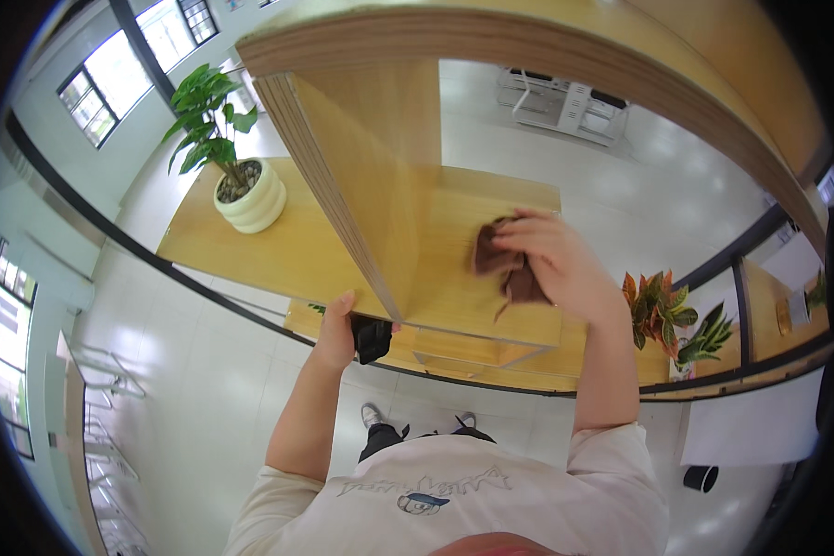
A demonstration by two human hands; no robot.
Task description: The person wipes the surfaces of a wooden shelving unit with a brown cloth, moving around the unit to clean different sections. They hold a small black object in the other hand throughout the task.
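Note:
My right hand (563, 260) grips a crumpled brown cloth (521, 278) over the wooden shelf board (452, 299), to the right of an upright wooden divider (368, 139). The hand and cloth are slightly blurred, and folds of the cloth hang below the fingers. At the board's front edge, my left hand (335, 333) holds a small black object (372, 338), its thumb resting near the shelf edge. What the black object is cannot be made out, and most of the left fingers are hidden behind it.
Left of the divider stands a leafy plant in a ribbed white pot (251, 198). A thick upper shelf (472, 38) arches overhead. A black metal frame bar (201, 285) crosses in front. Red-green foliage (657, 309) is by my right forearm. A black bin (700, 478) stands on the floor.

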